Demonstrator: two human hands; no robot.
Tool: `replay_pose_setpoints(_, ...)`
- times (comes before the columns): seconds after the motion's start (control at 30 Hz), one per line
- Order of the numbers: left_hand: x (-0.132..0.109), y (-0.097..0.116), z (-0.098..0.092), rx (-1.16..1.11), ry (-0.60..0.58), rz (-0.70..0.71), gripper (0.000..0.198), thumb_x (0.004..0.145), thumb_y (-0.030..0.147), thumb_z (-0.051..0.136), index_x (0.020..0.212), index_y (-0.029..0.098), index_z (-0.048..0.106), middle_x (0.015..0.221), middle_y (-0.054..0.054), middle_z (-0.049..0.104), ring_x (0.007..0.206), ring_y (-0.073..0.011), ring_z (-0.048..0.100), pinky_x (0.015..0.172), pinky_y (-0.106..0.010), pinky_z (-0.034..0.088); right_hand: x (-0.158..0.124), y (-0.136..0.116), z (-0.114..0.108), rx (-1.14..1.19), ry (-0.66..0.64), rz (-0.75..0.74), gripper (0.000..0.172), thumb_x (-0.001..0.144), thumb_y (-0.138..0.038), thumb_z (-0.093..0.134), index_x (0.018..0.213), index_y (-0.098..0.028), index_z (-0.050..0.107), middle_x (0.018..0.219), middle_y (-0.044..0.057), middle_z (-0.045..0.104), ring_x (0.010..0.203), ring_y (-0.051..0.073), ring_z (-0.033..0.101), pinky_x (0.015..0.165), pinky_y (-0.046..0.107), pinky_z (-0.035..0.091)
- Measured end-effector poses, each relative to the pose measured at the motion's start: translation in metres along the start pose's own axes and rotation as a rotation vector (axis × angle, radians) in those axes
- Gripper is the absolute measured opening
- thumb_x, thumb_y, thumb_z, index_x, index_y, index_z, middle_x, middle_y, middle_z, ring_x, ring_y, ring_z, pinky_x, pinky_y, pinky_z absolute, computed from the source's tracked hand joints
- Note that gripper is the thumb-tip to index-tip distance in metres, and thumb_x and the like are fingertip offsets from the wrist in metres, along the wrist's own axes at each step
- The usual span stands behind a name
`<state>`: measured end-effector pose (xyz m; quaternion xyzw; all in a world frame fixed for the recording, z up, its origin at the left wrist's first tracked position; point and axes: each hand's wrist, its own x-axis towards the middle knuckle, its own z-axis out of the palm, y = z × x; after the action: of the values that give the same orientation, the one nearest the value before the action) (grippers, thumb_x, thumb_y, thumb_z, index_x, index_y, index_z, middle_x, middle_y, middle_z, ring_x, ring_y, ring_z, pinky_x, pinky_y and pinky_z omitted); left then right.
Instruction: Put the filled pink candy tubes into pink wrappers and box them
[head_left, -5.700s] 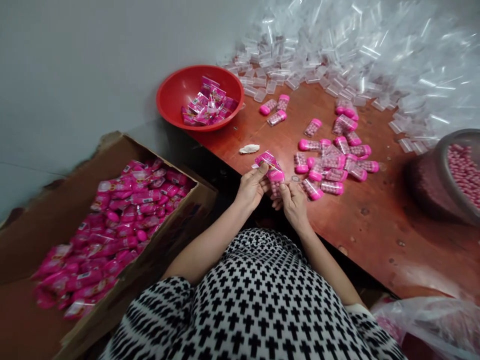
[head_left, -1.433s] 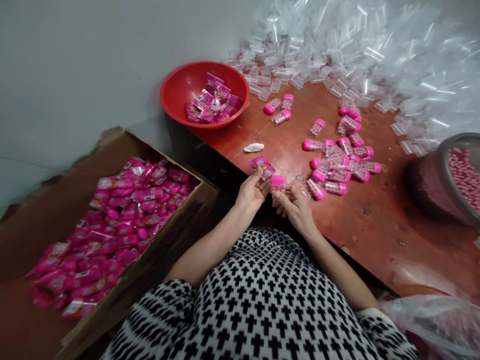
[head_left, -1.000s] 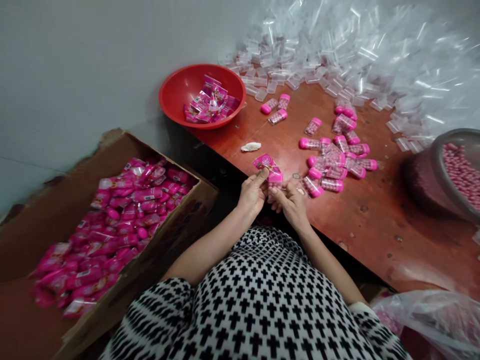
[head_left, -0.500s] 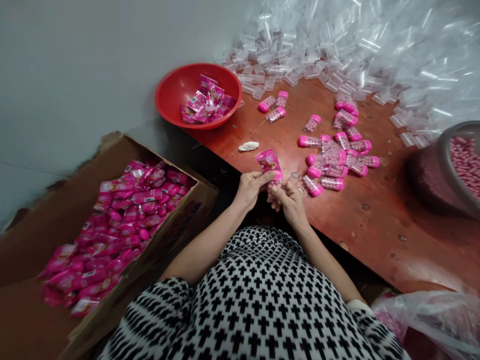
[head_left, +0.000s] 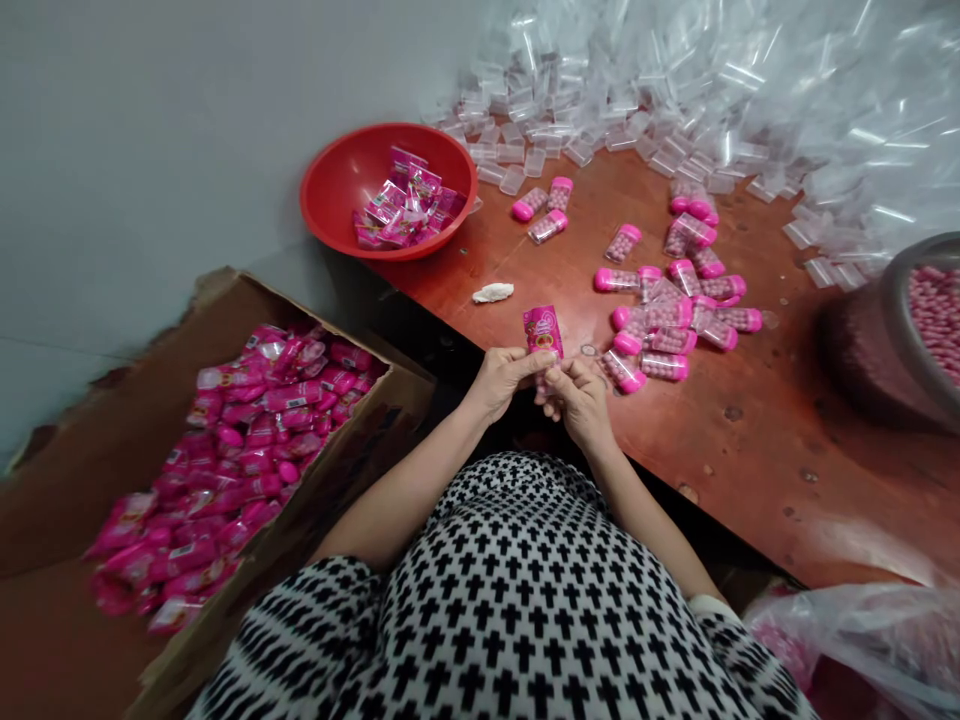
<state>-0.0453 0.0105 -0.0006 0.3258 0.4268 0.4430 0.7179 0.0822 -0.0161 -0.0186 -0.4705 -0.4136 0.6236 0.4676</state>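
Both hands meet at the table's near edge around a small bottle of pink candies point(head_left: 540, 388), which my fingers mostly cover. A glossy pink printed wrapper point(head_left: 543, 332) stands up from the bottle's cap end. My left hand point(head_left: 499, 385) is closed, its thumb pressing across the wrapper's lower part. My right hand point(head_left: 583, 402) pinches lower down, at the bottle. Just right of it lie several clear bottles of pink candies with pink caps point(head_left: 670, 340). How far the wrapper covers the bottle is hidden by my fingers.
A red bowl point(head_left: 319, 205) holds pink wrappers. At left, a cardboard box point(head_left: 409, 385) contains many wrapped bottles point(head_left: 247, 430). Clear tubes point(head_left: 585, 140) heap across the back of the brown table point(head_left: 750, 450). A grey tub point(head_left: 862, 350) of candies stands right; a white scrap point(head_left: 493, 293) lies ahead.
The wrapper has turned more upright and come down over the pink cap, which showed beneath my left thumb before. Both hands stay close together in nearly the same place.
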Motion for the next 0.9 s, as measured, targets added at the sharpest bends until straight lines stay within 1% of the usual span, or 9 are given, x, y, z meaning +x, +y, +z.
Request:
replay_pose_setpoints(0.1, -0.001, -0.003, 0.000, -0.022, 0.036, 0.019, 0.037, 0.061, 0.040, 0.081, 0.055, 0.009, 0.061, 0.050, -0.002, 0.059, 0.042, -0.0102, 0.053, 0.047, -0.025, 0.044, 0.002, 0.003, 0.000, 0.052, 0.018, -0.008, 0.031, 0.077, -0.046, 0.069, 0.082, -0.019, 0.054, 0.058, -0.005, 0.062, 0.040, 0.006, 0.052, 0.035, 0.015, 0.037)
replay_pose_setpoints(0.27, 0.000, -0.003, -0.002, -0.181, 0.193, 0.011, 0.039, 0.053, 0.040, 0.085, 0.062, 0.009, 0.065, 0.061, -0.004, 0.064, 0.054, -0.0098, 0.058, 0.057, -0.024, 0.048, -0.002, 0.002, -0.001, 0.131, -0.037, -0.049, 0.040, 0.075, -0.045, 0.071, 0.102, -0.022, 0.052, 0.073, -0.003, 0.068, 0.055, 0.010, 0.063, 0.049, 0.021, 0.053)
replay_pose_setpoints(0.33, -0.001, -0.005, 0.000, -0.188, 0.178, -0.004, 0.038, 0.052, 0.039, 0.086, 0.062, 0.008, 0.065, 0.062, -0.004, 0.065, 0.055, -0.0101, 0.059, 0.058, -0.024, 0.049, -0.002, 0.001, -0.003, 0.148, -0.036, -0.059, 0.038, 0.075, -0.043, 0.072, 0.099, -0.022, 0.051, 0.073, -0.003, 0.068, 0.058, 0.011, 0.065, 0.052, 0.022, 0.054)
replay_pose_setpoints(0.47, -0.009, -0.010, 0.006, -0.185, 0.109, -0.023, 0.037, 0.053, 0.038, 0.086, 0.059, 0.007, 0.065, 0.052, -0.002, 0.059, 0.047, -0.0089, 0.053, 0.051, -0.024, 0.046, 0.007, 0.001, -0.003, 0.159, 0.012, -0.020, 0.038, 0.071, -0.043, 0.075, 0.087, -0.023, 0.047, 0.061, -0.007, 0.064, 0.049, 0.011, 0.062, 0.048, 0.022, 0.052)
replay_pose_setpoints(0.57, -0.021, -0.005, 0.000, -0.200, 0.093, -0.001, 0.036, 0.057, 0.039, 0.084, 0.064, 0.007, 0.067, 0.057, -0.004, 0.063, 0.053, -0.0120, 0.059, 0.059, -0.028, 0.051, 0.014, -0.004, 0.004, 0.096, -0.032, 0.038, 0.041, 0.066, -0.044, 0.078, 0.082, -0.022, 0.048, 0.056, -0.007, 0.063, 0.045, 0.010, 0.059, 0.044, 0.020, 0.048)
replay_pose_setpoints(0.67, -0.042, 0.014, -0.024, -0.234, 0.221, 0.103, 0.034, 0.061, 0.039, 0.083, 0.075, 0.011, 0.069, 0.081, -0.009, 0.072, 0.075, -0.0180, 0.069, 0.079, -0.034, 0.055, 0.019, -0.013, 0.012, -0.008, -0.158, 0.052, 0.037, 0.068, -0.047, 0.076, 0.077, -0.020, 0.051, 0.059, -0.003, 0.066, 0.046, 0.010, 0.059, 0.044, 0.020, 0.046)
replay_pose_setpoints(0.8, -0.086, 0.046, -0.087, -0.246, 0.607, 0.362, 0.037, 0.070, 0.046, 0.074, 0.096, 0.023, 0.064, 0.102, -0.007, 0.072, 0.094, -0.0209, 0.069, 0.092, -0.041, 0.052, 0.036, -0.020, 0.024, -0.156, -0.250, -0.007, 0.033, 0.077, -0.049, 0.067, 0.076, -0.018, 0.055, 0.065, 0.001, 0.067, 0.050, 0.010, 0.058, 0.046, 0.021, 0.046)
replay_pose_setpoints(0.87, -0.107, 0.056, -0.123, -0.160, 0.814, 0.318, 0.052, 0.072, 0.040, 0.073, 0.119, 0.031, 0.054, 0.122, -0.007, 0.065, 0.111, -0.0208, 0.063, 0.095, -0.040, 0.050, 0.048, -0.019, 0.034, -0.241, -0.267, -0.036, 0.031, 0.080, -0.048, 0.063, 0.076, -0.018, 0.056, 0.065, 0.000, 0.065, 0.051, 0.009, 0.058, 0.047, 0.021, 0.046)
replay_pose_setpoints(0.9, -0.114, 0.059, -0.139, -0.098, 0.922, 0.271, 0.069, 0.070, 0.032, 0.076, 0.131, 0.035, 0.045, 0.135, -0.006, 0.056, 0.120, -0.0200, 0.057, 0.098, -0.039, 0.048, 0.055, -0.016, 0.040, -0.281, -0.285, -0.047, 0.030, 0.081, -0.047, 0.062, 0.076, -0.018, 0.055, 0.065, 0.000, 0.064, 0.052, 0.009, 0.058, 0.047, 0.021, 0.046)
